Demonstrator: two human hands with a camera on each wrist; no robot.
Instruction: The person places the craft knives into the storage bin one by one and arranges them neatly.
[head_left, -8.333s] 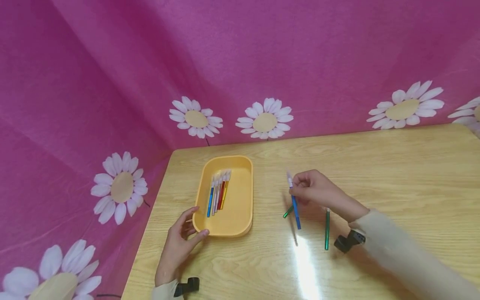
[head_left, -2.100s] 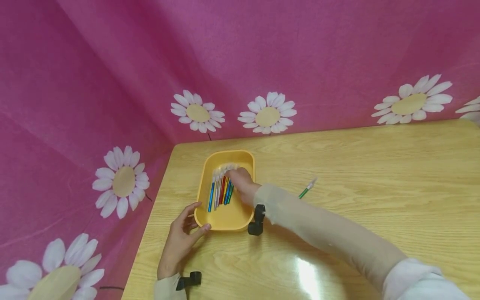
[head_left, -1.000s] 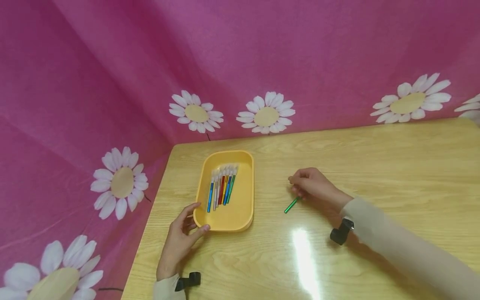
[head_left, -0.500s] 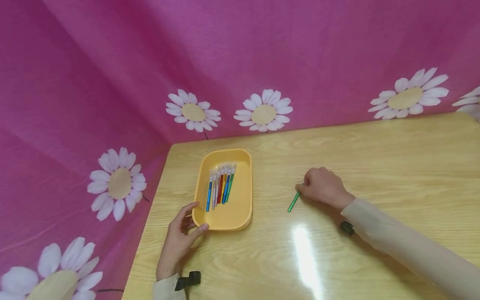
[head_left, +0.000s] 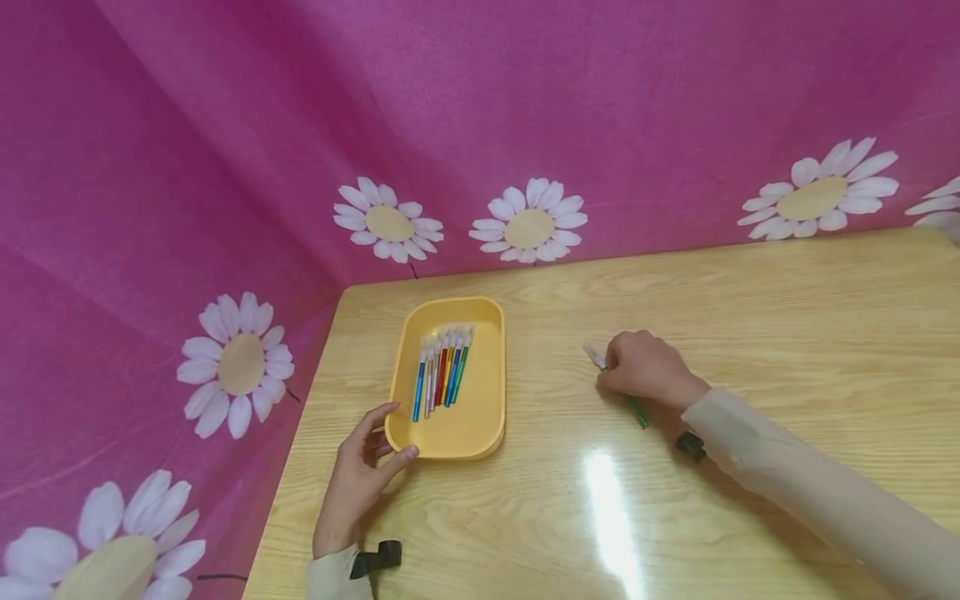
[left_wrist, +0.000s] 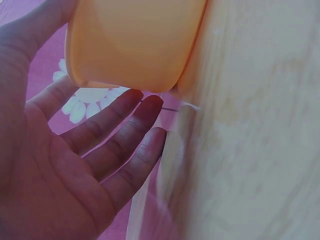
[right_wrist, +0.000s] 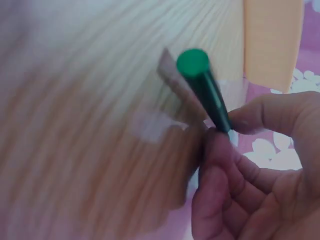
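At the corner of a yellow tray [head_left: 480, 421], my left hand [head_left: 360, 487] holds the rim between thumb and index finger. In the left wrist view, the other fingers [left_wrist: 122, 132] extend below the tray. On the table to the right, my right hand [head_left: 648, 367] pinches a slim green pen-shaped tool [head_left: 637, 412] with a pale, tapered tip. The tip points up-left, towards the tray, and the middle is hidden by the hand. The right wrist view shows the flat green end [right_wrist: 193, 62] jutting out from thumb and fingers, just above the table.
Several similar tools [head_left: 442, 379] with blue, silver, red, gold and green barrels lie side by side in the tray, pale tips away from me. A pink daisy-print cloth [head_left: 645, 108] borders the wooden table [head_left: 750, 333] at the back and left.
Blue and green tools have joined the row in the tray. My right hand has returned to the table, taken the green tool and turned its tip up-left. The left hand has stayed put.
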